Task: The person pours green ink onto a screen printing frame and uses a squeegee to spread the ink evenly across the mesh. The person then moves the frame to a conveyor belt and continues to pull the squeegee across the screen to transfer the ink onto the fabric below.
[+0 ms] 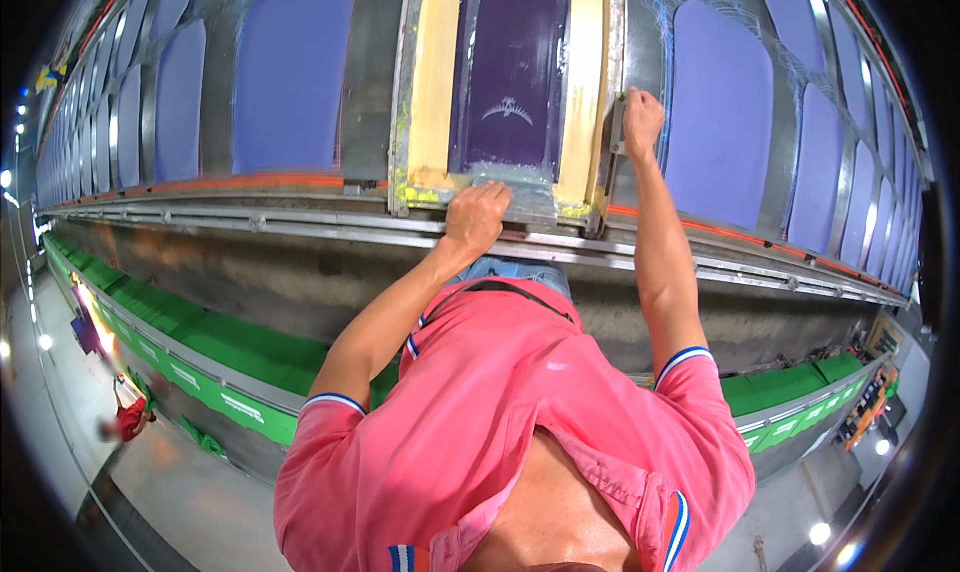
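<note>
A screen printing frame [398, 122] lies in front of me. Its dark purple mesh has a pale winged motif and is bordered by yellowish strips. My left hand [478, 218] is closed over the frame's near edge, with its fingertips at the bottom of the mesh. Beside those fingers is a grey, translucent, smeared piece [531, 200]; I cannot tell what it is. At the frame's right side my right hand [643, 122] is closed in a fist at a metal bracket [618, 127]. Its palm side is hidden.
Flat purple-blue fabric pieces [293, 72] lie in rows along the long table on both sides. A metal rail [330, 224] runs along its near edge. Behind me stands a green-covered bench [200, 317]. Another person in red [130, 417] is far off at the left.
</note>
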A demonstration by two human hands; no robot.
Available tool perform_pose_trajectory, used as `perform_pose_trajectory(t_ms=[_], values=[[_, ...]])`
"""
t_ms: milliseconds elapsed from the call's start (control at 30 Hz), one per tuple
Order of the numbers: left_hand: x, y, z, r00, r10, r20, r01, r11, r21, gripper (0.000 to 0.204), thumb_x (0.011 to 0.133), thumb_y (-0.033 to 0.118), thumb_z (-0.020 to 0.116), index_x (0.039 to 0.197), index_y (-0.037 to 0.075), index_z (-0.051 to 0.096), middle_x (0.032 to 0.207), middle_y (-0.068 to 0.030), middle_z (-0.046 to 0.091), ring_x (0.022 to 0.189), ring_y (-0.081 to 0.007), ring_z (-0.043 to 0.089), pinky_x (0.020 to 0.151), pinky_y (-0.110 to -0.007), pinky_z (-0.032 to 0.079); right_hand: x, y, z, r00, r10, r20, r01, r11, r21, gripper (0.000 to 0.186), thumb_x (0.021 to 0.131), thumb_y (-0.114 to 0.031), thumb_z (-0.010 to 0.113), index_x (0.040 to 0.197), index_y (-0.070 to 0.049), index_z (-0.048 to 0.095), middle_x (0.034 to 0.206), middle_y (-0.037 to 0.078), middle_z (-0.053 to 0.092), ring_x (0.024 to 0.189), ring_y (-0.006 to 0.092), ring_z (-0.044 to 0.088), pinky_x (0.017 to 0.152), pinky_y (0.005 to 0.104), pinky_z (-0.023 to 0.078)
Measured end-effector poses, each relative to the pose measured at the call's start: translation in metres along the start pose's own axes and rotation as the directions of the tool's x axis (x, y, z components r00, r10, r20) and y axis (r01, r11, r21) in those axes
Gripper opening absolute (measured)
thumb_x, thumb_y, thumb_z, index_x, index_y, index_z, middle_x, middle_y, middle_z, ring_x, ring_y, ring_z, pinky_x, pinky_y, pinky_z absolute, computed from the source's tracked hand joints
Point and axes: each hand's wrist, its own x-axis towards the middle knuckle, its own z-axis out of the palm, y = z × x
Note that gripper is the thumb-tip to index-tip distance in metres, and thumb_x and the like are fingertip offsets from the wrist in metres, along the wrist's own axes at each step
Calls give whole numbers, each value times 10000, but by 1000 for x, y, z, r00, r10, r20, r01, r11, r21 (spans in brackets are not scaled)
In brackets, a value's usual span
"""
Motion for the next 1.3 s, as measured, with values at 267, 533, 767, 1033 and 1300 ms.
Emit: perform_pose_trajectory(t_ms=[267, 533, 767, 1033, 1300], values=[[144, -79, -12, 988, 7, -154, 5, 997, 80, 377, 682, -59, 601, 1022, 59, 714, 1025, -133, 741, 897, -330, 709, 774, -434, 554, -2, -57, 11, 860, -427, -280, 381, 901, -206, 348, 995, -284, 603, 1192, -10, 689, 1187, 192, 583, 1103, 342, 542, 965, 447, 429], [380, -161, -59, 997, -31, -75, 49, 966, 253, 300, 750, 73, 629, 989, 164, 786, 864, -175, 736, 812, -381, 719, 726, -482, 578, 136, -194, 71, 506, -862, 40, 860, 501, -94, 427, 880, -421, 727, 1050, -29, 737, 1073, 157, 668, 1050, 354, 601, 909, 447, 492], [479, -185, -90, 997, -59, 55, 44, 972, 232, 174, 710, 78, 626, 811, 7, 749, 876, -281, 701, 853, -445, 700, 762, -534, 563, 232, -271, 102, 496, -564, 660, 857, 442, -266, 202, 691, -189, 688, 800, -22, 717, 759, 241, 687, 771, 424, 686, 691, 498, 550], [347, -149, -63, 999, -23, 35, 12, 960, 280, 329, 734, 95, 638, 1004, 190, 799, 874, -167, 739, 806, -367, 719, 723, -463, 584, 137, -178, 115, 419, -690, 590, 907, 349, -235, 131, 701, -134, 617, 679, -32, 695, 723, 232, 678, 709, 416, 684, 649, 498, 552], [86, -53, -34, 980, -87, 181, 92, 996, -21, 381, 694, 8, 635, 1023, 142, 769, 898, -152, 739, 824, -347, 719, 702, -465, 577, -130, -93, 33, 483, -633, 605, 839, 533, -113, 155, 630, -43, 684, 780, -67, 657, 818, 106, 608, 912, 295, 609, 1078, 559, 421]])
